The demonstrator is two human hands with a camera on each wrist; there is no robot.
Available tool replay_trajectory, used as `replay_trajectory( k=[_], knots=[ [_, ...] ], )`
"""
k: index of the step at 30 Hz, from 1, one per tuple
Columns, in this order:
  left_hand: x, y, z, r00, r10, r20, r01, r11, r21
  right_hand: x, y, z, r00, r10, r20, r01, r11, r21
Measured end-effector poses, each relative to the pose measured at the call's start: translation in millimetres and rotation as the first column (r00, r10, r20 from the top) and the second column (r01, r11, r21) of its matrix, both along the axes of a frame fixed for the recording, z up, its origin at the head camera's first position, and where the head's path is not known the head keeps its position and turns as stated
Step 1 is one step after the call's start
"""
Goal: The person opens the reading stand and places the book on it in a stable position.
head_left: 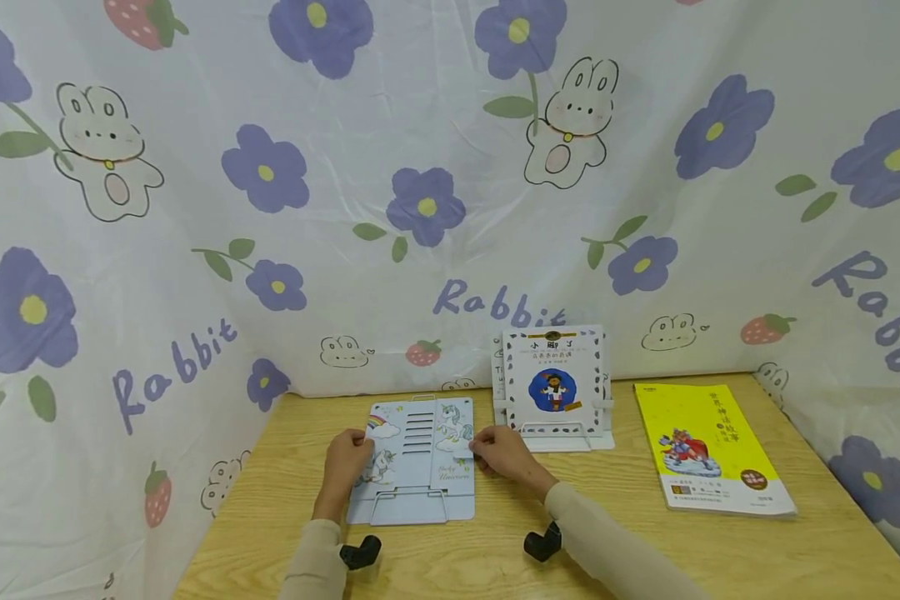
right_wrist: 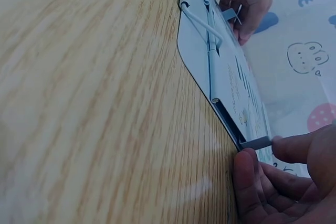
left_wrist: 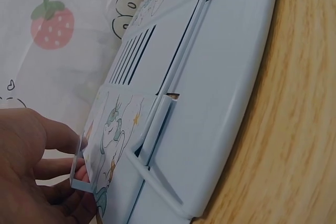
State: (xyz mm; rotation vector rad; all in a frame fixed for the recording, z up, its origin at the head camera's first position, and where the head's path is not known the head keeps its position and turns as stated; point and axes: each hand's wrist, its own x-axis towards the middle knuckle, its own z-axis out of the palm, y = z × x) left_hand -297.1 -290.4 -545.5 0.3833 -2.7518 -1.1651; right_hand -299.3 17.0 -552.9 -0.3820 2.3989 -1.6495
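**Tabletop (head_left: 487, 560) before a rabbit-print curtain (head_left: 420, 100): a unicorn book stand (head_left: 420, 472) pinched at both sides**

We find the book stand on the wood, straight ahead of the person, decorated face up. The left grip (head_left: 345, 458) pinches a left tab (left_wrist: 82, 186) between thumb and fingers; the right grip (head_left: 510, 454) pinches a right tab (right_wrist: 256, 142) on the opposite edge. We judge that holding both sides together helps steady the plate.

We read its long axis as running away from the person, with the wire prop (left_wrist: 153, 180) at the near end and the lettering upright to the wearer. Its exact tilt we cannot tell.

Beyond the right grip, a second stand (head_left: 600, 442) carries a white book (head_left: 553, 390) leaning back, its front wire (head_left: 555, 425) probably there to stop the foot sliding. Farther right, a yellow book (head_left: 712, 446) lies flat, apart from both stands.
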Motion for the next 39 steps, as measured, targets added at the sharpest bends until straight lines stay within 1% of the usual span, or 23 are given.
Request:
replay_trajectory(
  k=[4, 7, 12, 16, 20, 23, 28, 31, 33, 35, 39],
  knots=[
    [-1.5, -0.2, -1.7, 1.0, 0.007, -0.002, -0.007, 1.0, 0.0, 0.5, -0.2, 0.2, 1.0, 0.0, -0.017, 0.0, 1.0, 0.008],
    [-2.0, 1.3, -2.2, 1.0, 0.013, -0.008, -0.013, 1.0, 0.004, 0.4, -0.9, 0.8, 1.0, -0.003, -0.015, 0.003, 1.0, 0.014],
    [-0.1, 2.3, -1.9, 1.0, 0.016, 0.004, -0.016, 0.999, 0.051, -0.4, -1.1, 3.4, 1.0, -0.009, -0.01, 0.01, 1.0, 0.024],
    [5.4, -0.4, 0.1, 1.0, 0.015, 0.002, -0.015, 0.997, 0.078, -1.3, -2.0, 5.1, 1.0, -0.015, 0.025, 0.015, 1.0, 0.004],
    [10.5, -4.7, 1.8, 1.0, 0.009, -0.02, -0.008, 0.998, 0.063, -3.1, -3.8, 5.3, 0.997, -0.022, 0.069, 0.023, 0.999, -0.027],
    [14.3, -7.8, 2.3, 1.0, 0.0, -0.023, 0.002, 0.998, 0.055, -5.2, -5.2, 4.7, 0.995, -0.031, 0.098, 0.035, 0.999, -0.042],
    [23.0, -10.7, 3.9, 0.999, -0.007, -0.054, 0.008, 1.0, 0.023, -9.1, -7.3, 4.6, 0.991, -0.065, 0.116, 0.068, 0.997, -0.024],
    [30.4, -10.8, 6.2, 0.997, -0.004, -0.074, 0.005, 1.0, 0.007, -10.4, -8.4, 5.5, 0.991, -0.083, 0.106, 0.084, 0.996, -0.006],
    [36.1, -10.3, 7.8, 0.997, -0.013, -0.081, 0.012, 1.0, -0.003, -11.0, -9.3, 6.3, 0.992, -0.087, 0.096, 0.088, 0.996, 0.001],
    [43.3, -8.6, 9.7, 0.997, -0.035, -0.07, 0.034, 0.999, -0.013, -11.3, -10.0, 6.7, 0.992, -0.088, 0.094, 0.088, 0.996, 0.001],
    [57.4, -3.6, 11.5, 0.993, -0.112, -0.031, 0.11, 0.992, -0.056, -12.1, -11.1, 7.9, 0.991, -0.093, 0.093, 0.092, 0.996, 0.007]
  ],
)
